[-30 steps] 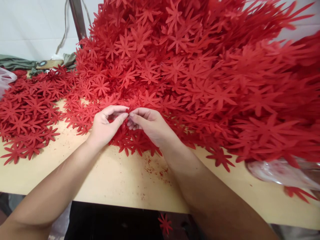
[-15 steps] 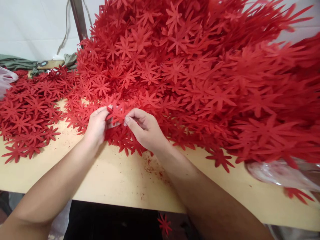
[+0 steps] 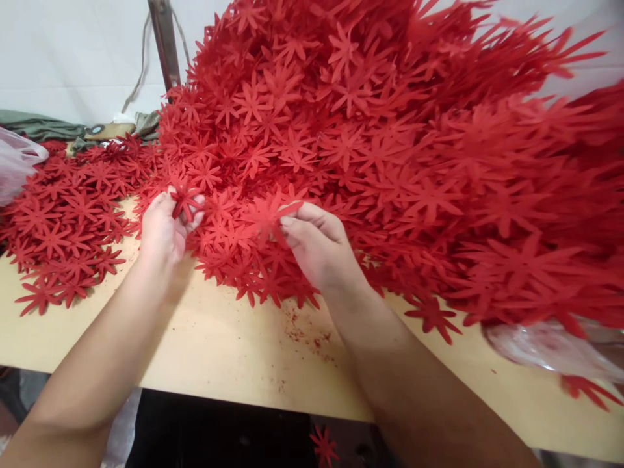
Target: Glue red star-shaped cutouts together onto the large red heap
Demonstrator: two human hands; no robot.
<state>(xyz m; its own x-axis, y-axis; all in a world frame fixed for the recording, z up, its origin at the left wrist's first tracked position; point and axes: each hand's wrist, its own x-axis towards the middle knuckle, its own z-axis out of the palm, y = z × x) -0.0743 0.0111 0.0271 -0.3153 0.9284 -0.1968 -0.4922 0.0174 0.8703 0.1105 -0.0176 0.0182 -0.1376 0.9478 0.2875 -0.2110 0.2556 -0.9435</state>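
My left hand (image 3: 166,227) holds a dark red flower-shaped cutout (image 3: 185,200) with narrow petals between thumb and fingers. To its right, my right hand (image 3: 319,244) pinches a brighter red flower cutout (image 3: 268,220) by one petal, thumb against forefinger. A gap lies between the two hands, and the two pieces are apart. Behind and beneath them rises a large heap of red flower cutouts (image 3: 351,143), which partly blends with the piece in my right hand. The cutouts look flat and thin; their material I cannot tell.
A second, lower pile of darker red cutouts (image 3: 63,221) covers the table's left side. Clear plastic (image 3: 546,348) lies at the right, a white plastic bag (image 3: 19,162) at the far left. Red crumbs (image 3: 307,335) dot the pale tabletop (image 3: 214,351). A metal post (image 3: 164,45) stands behind.
My hands, earlier close together on red cutouts, have moved apart. The left went leftward with a dark cutout; the right went rightward with a brighter one. The view shifted slightly.
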